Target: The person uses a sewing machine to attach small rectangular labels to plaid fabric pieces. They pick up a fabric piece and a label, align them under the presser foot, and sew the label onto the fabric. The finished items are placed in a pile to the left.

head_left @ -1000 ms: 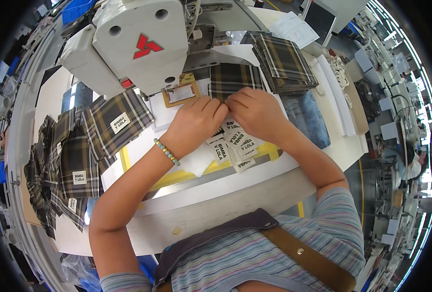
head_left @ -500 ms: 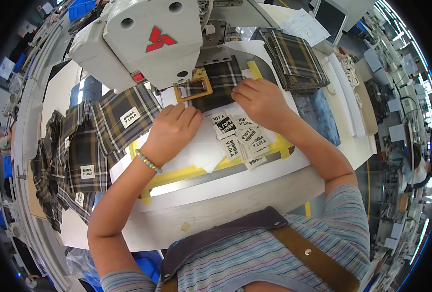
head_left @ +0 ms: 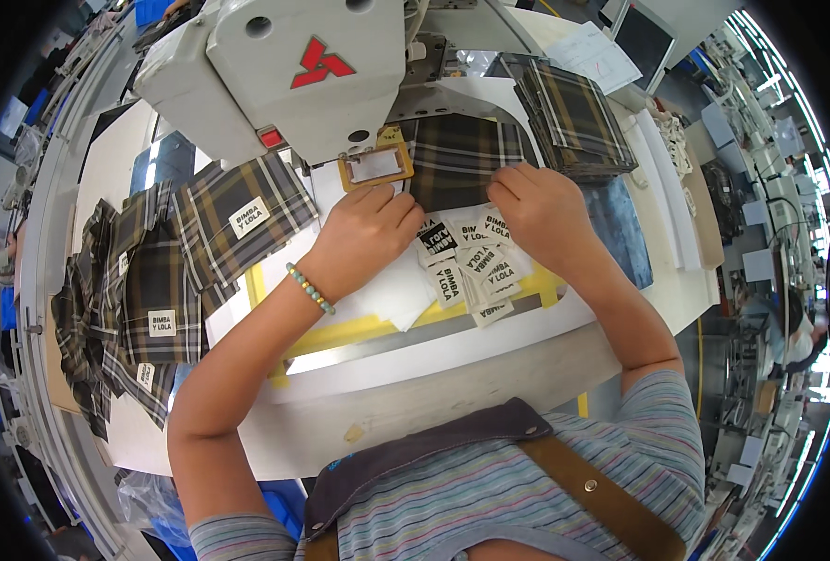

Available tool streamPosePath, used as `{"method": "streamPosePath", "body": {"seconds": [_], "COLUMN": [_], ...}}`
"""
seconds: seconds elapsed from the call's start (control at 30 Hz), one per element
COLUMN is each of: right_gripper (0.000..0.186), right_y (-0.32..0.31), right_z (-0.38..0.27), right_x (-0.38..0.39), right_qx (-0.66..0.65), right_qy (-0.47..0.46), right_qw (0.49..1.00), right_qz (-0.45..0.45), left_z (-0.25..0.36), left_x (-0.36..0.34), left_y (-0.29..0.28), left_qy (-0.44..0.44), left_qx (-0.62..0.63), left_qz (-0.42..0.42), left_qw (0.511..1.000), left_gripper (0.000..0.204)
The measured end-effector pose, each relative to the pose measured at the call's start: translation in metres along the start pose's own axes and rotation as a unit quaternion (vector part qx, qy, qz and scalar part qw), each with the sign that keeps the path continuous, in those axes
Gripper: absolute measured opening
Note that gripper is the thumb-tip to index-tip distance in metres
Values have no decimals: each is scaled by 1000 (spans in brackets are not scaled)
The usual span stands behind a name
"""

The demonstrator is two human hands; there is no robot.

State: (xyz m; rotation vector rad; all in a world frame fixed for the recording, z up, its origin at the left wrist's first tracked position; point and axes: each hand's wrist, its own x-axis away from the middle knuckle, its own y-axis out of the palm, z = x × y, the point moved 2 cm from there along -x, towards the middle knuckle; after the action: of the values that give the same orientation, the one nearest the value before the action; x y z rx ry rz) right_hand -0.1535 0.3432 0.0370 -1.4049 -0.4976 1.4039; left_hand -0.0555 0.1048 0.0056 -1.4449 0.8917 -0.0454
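Head view: your left hand [head_left: 363, 236] lies palm down on the white bench [head_left: 490, 346], fingers curled loosely together, its fingertips just below the tan rectangular clamp frame [head_left: 375, 166] that sits under the sewing machine [head_left: 284, 70]. A beaded bracelet [head_left: 310, 288] circles that wrist. Your left hand pinches nothing that you can see; it rests on a white sheet [head_left: 391, 290] spread over the bench.

Your right hand [head_left: 544, 210] is also palm down, fingers pressed together and bent, with the fingertips on the lower edge of the plaid fabric piece [head_left: 457, 164] lying flat just right of the clamp frame. Whether the fingers pinch that edge or only press on it, you cannot tell from here.

Between and just below your two hands a loose pile of small woven labels [head_left: 476, 266] is fanned out, most white with dark lettering and one dark; your right hand partly covers the pile's upper right side.

Yellow tape lines [head_left: 359, 329] mark the bench under the labels. To your left, finished plaid pieces with labels [head_left: 237, 220] overlap in a spread-out heap that runs off the bench edge. To the upper right stands a neat stack of plaid pieces [head_left: 574, 117], and just below it lies a blue denim piece [head_left: 620, 224].
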Motion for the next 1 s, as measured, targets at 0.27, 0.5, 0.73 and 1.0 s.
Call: {"method": "streamPosePath", "body": {"seconds": [0.27,0.5,0.73,1.0], "right_gripper": [16,18,16,18], "right_y": [-3,10,12,18], "right_z": [11,1,1,13], "right_x": [-3,-6,-13,5], "right_qx": [12,8,16,-31], "right_qy": [-12,-71,-94,1], "right_qw": [995,993,992,999], "right_qz": [96,97,80,10], "left_z": [-4,-1,-4,4], "left_x": [-7,15,19,7], "left_y": [-6,-14,-14,-3], "left_qy": [6,4,-40,-78], "left_qx": [-21,-64,9,3], "left_qz": [31,4,3,11], "left_qw": [999,998,999,997], "left_gripper": [26,27,24,27]}}
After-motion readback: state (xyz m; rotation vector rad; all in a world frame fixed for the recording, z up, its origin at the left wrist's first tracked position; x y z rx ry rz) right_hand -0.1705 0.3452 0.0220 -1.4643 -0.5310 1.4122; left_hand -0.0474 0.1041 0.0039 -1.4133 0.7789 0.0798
